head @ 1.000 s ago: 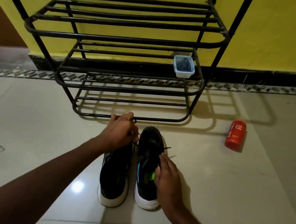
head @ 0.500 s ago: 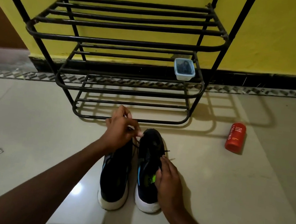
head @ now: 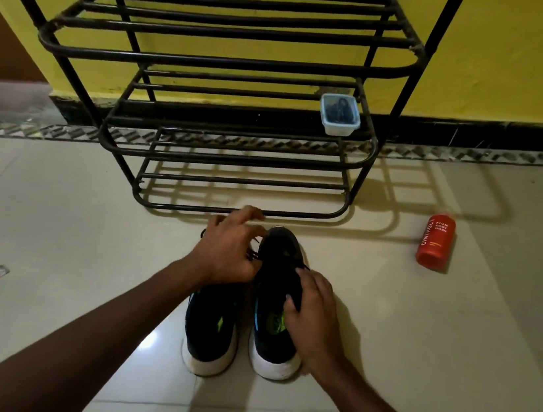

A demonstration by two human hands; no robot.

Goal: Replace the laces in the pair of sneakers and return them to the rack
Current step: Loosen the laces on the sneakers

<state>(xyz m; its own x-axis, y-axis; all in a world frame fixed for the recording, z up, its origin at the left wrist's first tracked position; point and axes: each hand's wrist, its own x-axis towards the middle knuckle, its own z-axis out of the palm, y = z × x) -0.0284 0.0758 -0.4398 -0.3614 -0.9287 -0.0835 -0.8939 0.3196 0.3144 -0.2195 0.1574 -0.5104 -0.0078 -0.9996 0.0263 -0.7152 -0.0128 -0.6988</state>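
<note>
The black cloth left sneaker [head: 210, 329] and the black cloth right sneaker [head: 283, 252], both with thick white rubber soles, sit side by side in the lower middle of the frame. Their toes point up at the rack.

The left hand [head: 227, 255] is over the front of the left sneaker. Its thumb and one finger look pinched on a thin black lace [head: 253, 256], and the other fingers are lifted. The right hand [head: 312, 315] holds the right sneaker, fingers lying on top and thumb tucked at the opening.

I think the step is pulling the old lace out. The next move needs a soft, steady tug so the floppy string slides through the little holes.

The floor [head: 89, 216] is pale, smooth, shiny tile. The black metal rack [head: 213, 60], made of round bars, fills the upper middle. A small clear plastic box [head: 337, 130] with something dark inside sits on its middle shelf. A round red bottle [head: 435, 243] stands on the floor at the right.
</note>
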